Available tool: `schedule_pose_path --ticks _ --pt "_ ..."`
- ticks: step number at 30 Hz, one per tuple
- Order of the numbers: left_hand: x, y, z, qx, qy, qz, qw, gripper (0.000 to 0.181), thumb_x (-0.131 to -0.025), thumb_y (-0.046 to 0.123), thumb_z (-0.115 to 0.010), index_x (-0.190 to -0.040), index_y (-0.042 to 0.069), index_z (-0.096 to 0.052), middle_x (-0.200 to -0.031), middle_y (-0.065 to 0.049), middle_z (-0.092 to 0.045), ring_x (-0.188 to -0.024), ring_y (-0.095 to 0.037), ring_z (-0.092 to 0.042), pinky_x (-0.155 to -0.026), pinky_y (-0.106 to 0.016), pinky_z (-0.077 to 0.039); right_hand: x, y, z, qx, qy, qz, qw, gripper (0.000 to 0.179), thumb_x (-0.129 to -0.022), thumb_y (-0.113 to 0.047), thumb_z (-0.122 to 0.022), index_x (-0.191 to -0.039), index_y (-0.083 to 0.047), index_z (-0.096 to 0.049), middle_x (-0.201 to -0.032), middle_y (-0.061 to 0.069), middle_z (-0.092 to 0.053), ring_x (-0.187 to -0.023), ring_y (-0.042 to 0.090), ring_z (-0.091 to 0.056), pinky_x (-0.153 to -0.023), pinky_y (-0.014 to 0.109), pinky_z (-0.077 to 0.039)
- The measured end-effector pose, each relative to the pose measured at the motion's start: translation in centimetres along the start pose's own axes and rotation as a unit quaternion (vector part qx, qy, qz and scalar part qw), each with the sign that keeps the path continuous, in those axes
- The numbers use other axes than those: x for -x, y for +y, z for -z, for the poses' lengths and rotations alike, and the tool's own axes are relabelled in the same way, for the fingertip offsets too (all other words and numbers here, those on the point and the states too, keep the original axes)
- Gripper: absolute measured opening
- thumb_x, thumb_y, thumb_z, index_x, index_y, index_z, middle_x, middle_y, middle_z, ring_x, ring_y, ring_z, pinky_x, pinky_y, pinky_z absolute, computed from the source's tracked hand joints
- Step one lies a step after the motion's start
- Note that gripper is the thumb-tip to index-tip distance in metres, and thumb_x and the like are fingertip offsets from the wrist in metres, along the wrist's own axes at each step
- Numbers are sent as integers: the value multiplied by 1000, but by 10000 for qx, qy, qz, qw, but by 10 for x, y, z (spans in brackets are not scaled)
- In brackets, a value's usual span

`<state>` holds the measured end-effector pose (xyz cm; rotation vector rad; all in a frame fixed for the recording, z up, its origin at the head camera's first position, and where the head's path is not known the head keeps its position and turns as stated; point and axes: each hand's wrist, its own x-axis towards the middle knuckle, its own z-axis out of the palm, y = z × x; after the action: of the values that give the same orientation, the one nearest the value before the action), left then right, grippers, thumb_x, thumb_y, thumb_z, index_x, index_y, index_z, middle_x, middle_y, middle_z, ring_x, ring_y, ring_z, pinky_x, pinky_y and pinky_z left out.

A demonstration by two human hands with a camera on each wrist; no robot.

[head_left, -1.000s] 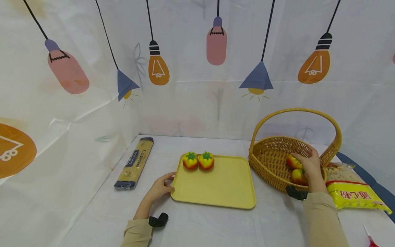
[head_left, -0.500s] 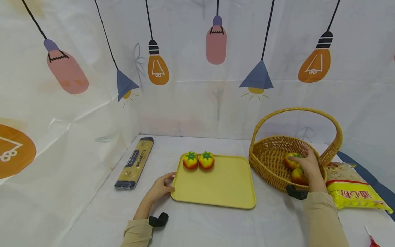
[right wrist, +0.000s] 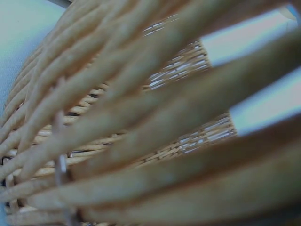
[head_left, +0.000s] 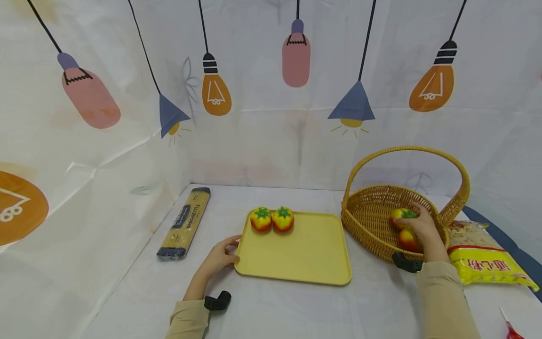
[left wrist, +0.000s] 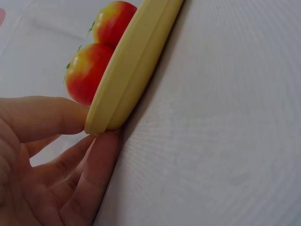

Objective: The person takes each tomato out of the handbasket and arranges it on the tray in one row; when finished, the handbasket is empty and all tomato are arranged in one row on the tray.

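Observation:
My left hand [head_left: 218,258] pinches the left edge of the yellow tray [head_left: 313,249]; in the left wrist view the thumb lies over the rim and the fingers under it. Two red-yellow tomatoes [head_left: 260,220] with green tops sit side by side at the tray's back left. Inside the wicker basket [head_left: 368,212] my right hand [head_left: 426,230] holds the upper tomato [head_left: 395,218], thumb and fingers at opposite sides of it. Another tomato [head_left: 408,241] lies just below, partly hidden by the hand. Basket weave fills the right wrist view, hiding the grip there.
A spaghetti pack [head_left: 186,223] lies to the tray's left. The basket's tall handle [head_left: 406,149] arches over the right arm's reach. A yellow-labelled pasta bag [head_left: 487,259] rests against the basket's right side. Something red with a white stick [head_left: 512,329] lies at the lower right.
Within the basket, the upper tomato has shifted slightly left, and my right hand's fingers have closed in around it. My left hand and the tray have stayed put.

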<state>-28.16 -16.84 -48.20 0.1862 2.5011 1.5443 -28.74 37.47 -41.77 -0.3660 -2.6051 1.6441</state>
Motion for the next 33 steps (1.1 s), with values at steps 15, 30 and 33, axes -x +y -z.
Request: schedule_pose_path --ticks 15,30,33 --pt "-1 0 0 6 -1 30 10000 64 -72 1 -66 -133 8 -49 -120 -15 -53 -67 -16 -52 -57 -29 -49 -2 5 2 98 -219 -224 9995 91 -83 -7 -62 -143 7 5 -141 41 -2 -121 51 -22 -98 56 -29" --pt "-2 -2 0 15 13 33 10000 64 -72 1 -66 -133 9 -50 -120 -15 -54 -68 -16 -52 -58 -29 -50 -4 6 4 185 -300 -380 9987 90 -83 -9 -61 -142 10 3 -139 42 -3 -123 52 -20 -101 57 -25" --pt "-2 -2 0 8 12 13 10000 64 -71 0 -66 -133 8 -50 -120 -15 -54 -67 -16 -52 -58 -30 -50 -4 6 3 277 -283 -329 9987 88 -83 -8 -61 -141 12 1 -139 42 -6 -121 52 -21 -100 57 -26"
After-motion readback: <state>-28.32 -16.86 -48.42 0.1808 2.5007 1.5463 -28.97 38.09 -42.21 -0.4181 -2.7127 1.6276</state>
